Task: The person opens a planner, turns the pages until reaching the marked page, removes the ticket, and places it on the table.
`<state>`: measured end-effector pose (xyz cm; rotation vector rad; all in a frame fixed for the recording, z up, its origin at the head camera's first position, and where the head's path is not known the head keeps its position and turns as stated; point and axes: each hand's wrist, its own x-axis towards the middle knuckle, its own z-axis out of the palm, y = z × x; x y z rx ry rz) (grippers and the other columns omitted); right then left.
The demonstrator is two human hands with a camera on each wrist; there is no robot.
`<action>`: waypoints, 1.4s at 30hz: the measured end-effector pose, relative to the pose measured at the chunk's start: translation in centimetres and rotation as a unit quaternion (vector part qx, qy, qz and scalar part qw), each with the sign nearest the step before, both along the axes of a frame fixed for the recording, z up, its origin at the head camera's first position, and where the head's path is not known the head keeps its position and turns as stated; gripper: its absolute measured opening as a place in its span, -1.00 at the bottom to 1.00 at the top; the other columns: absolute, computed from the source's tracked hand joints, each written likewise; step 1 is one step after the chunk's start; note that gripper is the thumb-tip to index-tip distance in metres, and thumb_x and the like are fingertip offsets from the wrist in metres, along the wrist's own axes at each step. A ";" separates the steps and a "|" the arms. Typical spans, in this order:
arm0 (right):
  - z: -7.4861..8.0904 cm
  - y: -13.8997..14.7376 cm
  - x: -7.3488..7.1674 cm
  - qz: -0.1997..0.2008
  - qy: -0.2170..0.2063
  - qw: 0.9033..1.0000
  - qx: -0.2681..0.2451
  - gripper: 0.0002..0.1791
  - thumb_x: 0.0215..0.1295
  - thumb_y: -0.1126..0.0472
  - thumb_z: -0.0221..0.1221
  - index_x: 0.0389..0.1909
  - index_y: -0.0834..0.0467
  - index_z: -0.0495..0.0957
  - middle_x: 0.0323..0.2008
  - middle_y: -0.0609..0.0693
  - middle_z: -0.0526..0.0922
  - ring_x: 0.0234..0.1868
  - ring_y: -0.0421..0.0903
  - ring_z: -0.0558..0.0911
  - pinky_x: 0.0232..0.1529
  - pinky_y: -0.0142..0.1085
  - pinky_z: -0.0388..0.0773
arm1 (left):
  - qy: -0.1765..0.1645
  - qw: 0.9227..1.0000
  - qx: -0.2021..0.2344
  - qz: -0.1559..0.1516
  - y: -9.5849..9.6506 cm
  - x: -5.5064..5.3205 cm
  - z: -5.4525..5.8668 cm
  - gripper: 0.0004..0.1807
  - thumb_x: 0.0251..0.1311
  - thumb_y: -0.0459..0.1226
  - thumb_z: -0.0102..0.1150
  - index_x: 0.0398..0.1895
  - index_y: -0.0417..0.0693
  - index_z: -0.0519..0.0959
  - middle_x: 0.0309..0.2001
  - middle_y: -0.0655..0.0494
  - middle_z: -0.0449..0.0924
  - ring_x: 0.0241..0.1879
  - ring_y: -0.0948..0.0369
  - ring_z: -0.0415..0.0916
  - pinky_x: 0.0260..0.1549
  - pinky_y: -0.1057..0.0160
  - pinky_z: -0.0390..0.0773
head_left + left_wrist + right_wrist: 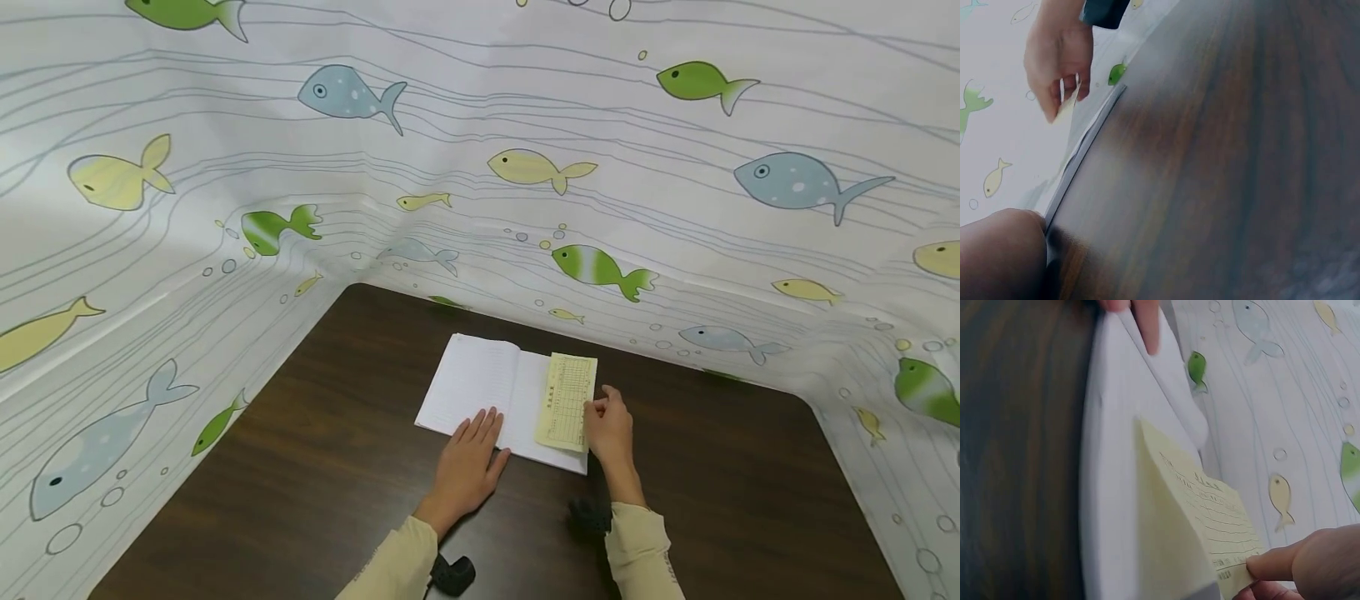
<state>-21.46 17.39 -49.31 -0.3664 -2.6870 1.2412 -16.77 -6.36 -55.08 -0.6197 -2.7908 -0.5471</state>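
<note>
Slip [567, 402], right of frame centre: right hand [610, 427] pinches its right edge between fingers. Left hand [465, 471], fingers straight, rests on notebook [474, 375]; light pinch should avoid creasing.

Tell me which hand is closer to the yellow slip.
The right hand: it pinches the yellow slip by its right edge. The left hand is apart from it, resting on the open notebook's left page.

Left grip [467, 468] rests on a spread notebook [474, 379]; right grip [611, 428] pinches a yellow sheet [567, 403].
</note>
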 end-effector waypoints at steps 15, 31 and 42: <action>0.7 7.3 1.5 0.004 -0.055 0.998 -0.001 -0.26 0.55 0.24 0.01 0.52 0.57 -0.05 -0.01 0.47 0.65 0.05 0.36 0.57 0.17 0.28 0.43 | 0.003 1.000 0.010 -0.008 0.0 0.0 -0.2 -0.39 0.56 -0.05 0.00 0.52 -0.18 0.36 0.51 -0.08 0.34 0.52 0.01 0.23 0.50 0.00 0.19; 0.5 11.1 2.3 -0.001 -0.089 0.996 -0.002 -0.17 0.55 0.21 0.00 0.55 0.56 -0.21 0.10 0.54 0.57 0.30 0.47 0.34 0.30 0.34 0.28 | 0.010 1.000 0.005 -0.008 0.1 0.0 -0.1 -0.38 0.57 -0.04 -0.01 0.53 -0.19 0.35 0.51 -0.07 0.34 0.53 0.02 0.23 0.50 0.01 0.19; 0.0 12.5 2.7 0.007 -0.109 0.994 0.000 -0.11 0.53 0.21 0.00 0.53 0.59 -0.33 -0.01 0.48 0.65 0.14 0.37 0.44 0.24 0.31 0.32 | -0.001 1.000 -0.001 -0.008 0.1 -0.1 0.0 -0.38 0.58 -0.04 -0.04 0.54 -0.19 0.33 0.52 -0.08 0.31 0.54 0.02 0.21 0.51 0.01 0.18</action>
